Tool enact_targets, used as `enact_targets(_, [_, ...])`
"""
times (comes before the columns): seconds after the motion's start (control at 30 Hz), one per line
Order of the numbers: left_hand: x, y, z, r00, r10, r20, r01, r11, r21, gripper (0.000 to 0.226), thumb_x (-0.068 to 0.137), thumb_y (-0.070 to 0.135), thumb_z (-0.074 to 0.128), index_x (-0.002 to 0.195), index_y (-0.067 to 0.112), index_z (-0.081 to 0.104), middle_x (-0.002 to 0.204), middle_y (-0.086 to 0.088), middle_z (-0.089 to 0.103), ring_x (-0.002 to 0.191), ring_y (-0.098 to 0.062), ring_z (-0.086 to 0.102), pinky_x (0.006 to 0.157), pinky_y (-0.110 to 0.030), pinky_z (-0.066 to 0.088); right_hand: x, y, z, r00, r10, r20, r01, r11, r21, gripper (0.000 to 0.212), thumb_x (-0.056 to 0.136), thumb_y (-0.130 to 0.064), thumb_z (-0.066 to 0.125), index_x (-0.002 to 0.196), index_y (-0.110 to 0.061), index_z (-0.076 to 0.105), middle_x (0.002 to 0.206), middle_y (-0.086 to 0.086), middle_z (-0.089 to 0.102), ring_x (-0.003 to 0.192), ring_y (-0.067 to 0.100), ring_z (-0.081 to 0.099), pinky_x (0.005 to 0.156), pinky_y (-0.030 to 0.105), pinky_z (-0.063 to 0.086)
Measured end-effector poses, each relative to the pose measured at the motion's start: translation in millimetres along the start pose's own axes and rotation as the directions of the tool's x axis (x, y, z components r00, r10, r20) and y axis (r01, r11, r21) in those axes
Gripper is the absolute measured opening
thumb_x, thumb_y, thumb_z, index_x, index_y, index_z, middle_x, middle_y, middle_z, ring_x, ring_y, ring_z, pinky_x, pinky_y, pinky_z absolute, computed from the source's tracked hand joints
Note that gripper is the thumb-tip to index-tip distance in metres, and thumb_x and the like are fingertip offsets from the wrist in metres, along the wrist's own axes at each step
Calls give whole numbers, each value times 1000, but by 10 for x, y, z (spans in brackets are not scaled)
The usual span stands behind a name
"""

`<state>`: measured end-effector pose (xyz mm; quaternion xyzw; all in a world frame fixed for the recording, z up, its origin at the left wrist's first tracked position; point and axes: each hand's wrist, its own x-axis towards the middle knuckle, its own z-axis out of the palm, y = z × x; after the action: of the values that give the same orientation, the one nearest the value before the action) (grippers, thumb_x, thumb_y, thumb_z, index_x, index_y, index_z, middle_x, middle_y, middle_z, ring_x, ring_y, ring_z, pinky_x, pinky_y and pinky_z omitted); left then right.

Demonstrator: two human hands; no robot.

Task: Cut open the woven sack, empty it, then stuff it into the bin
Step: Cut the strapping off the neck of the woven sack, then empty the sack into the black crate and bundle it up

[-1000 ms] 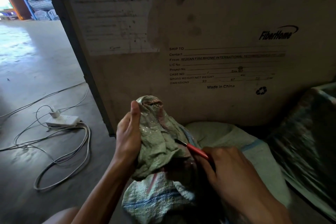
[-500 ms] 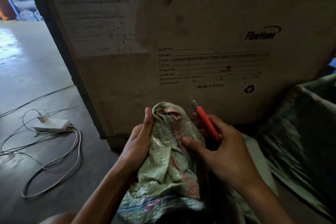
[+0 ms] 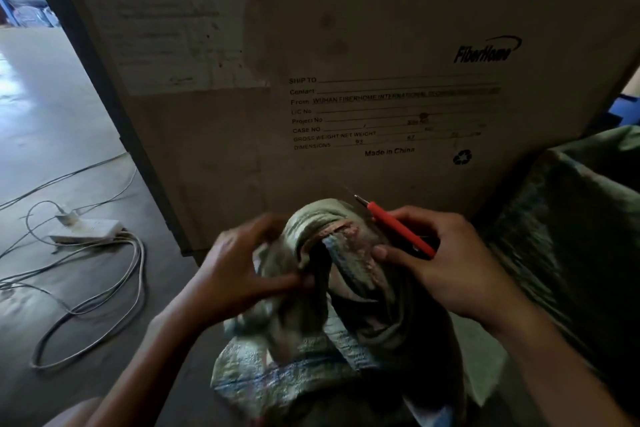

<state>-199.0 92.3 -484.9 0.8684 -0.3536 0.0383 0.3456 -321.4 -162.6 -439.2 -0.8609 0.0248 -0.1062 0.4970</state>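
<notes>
Head view, centre fg: woven sack (image 3: 332,291) stands before a printed carton (image 3: 381,62), its top parted. Left hand (image 3: 239,274) pinches the sack's left edge; right hand (image 3: 436,263) pinches the right edge w/ a red-handled cutter (image 3: 398,230) clamped under its fingers, tip up-left.

"FiberHome" (Made in China) on carton (image 3: 381,28)

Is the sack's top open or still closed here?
Open. The sack shows a dark gap at its top, with the left hand and right hand pulling the edges apart.
</notes>
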Motion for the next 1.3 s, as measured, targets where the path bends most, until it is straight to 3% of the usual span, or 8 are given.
enact_targets(0.17, [67, 40, 29, 685, -349, -639, 390, 917, -82, 42, 73, 42, 83, 80, 15, 52, 77, -1, 57, 70, -19, 50, 59, -29, 36, -42, -38, 192, 998, -58, -6, 58, 995, -81, 29, 76, -41, 83, 102, -41, 71, 98, -25, 72, 96, -9, 66, 74, 7, 50])
enact_targets(0.3, [61, 129, -10, 691, -718, -85, 398, 476, -784, 50, 96, 50, 59, 62, 14, 62, 48, 3, 53, 43, -13, 42, 42, -17, 32, -66, -31, 406, 994, -98, -56, 93, 992, -88, 33, 70, -40, 88, 99, -39, 72, 94, -23, 73, 89, -7, 69, 72, 8, 52])
enact_targets(0.37, [53, 235, 8, 792, -584, 177, 337, 176, -925, 55, 97, 56, 48, 88, 8, 73, 70, -11, 59, 60, -24, 47, 54, -27, 37, -92, -15, 500, 987, -111, -115, 102, 991, -83, 37, 69, -37, 89, 102, -38, 73, 94, -22, 75, 89, -8, 69, 74, 9, 54])
enact_targets(0.47, [46, 327, 128, 884, -407, 232, 263, 19, -965, 66, 92, 59, 50, 136, 10, 60, 126, -20, 66, 105, -35, 65, 91, -45, 53, -146, -21, 592, 987, -101, -124, 100, 995, -18, 45, 67, -33, 91, 109, -38, 75, 98, -26, 75, 89, -7, 71, 76, 16, 58])
enact_targets(0.7, [132, 258, 278, 861, -498, 101, 217, 180, -960, 55, 89, 3, 70, 128, 37, 52, 113, -17, 75, 91, -31, 77, 72, -44, 62, -419, -62, 609, 937, -74, -342, 45, 995, -91, 37, 79, -70, 65, 97, -37, 67, 83, -9, 68, 71, 12, 66, 56, 21, 52])
enact_targets(0.87, [152, 181, 432, 830, -548, -105, 267, 555, -788, 66, 87, 11, 72, 139, 33, 37, 118, 1, 69, 104, -17, 72, 94, -47, 60, -990, 375, 846, 971, -31, -235, -44, 950, -308, 15, 89, -30, 71, 102, -23, 66, 87, -6, 66, 76, 9, 61, 67, 12, 41])
enact_targets(1.13, [182, 225, 558, 870, -477, -127, 243, 638, -731, 75, 86, 11, 69, 148, 25, 29, 129, 0, 63, 107, -11, 68, 97, -42, 58, -1886, 1298, 1712, 911, 364, 196, -185, 782, -595, 31, 87, -40, 67, 110, -22, 58, 108, -3, 46, 97, 20, 60, 86, 34, 51])
enact_targets(1.3, [99, 270, 531, 885, -447, -129, 229, 659, -716, 74, 88, 6, 68, 148, 21, 27, 136, -6, 60, 107, -14, 68, 95, -43, 60, -2038, 1628, 2107, 840, 523, 145, -253, 613, -749, 39, 91, -45, 64, 122, -24, 57, 123, 2, 54, 110, 24, 62, 88, 34, 50])
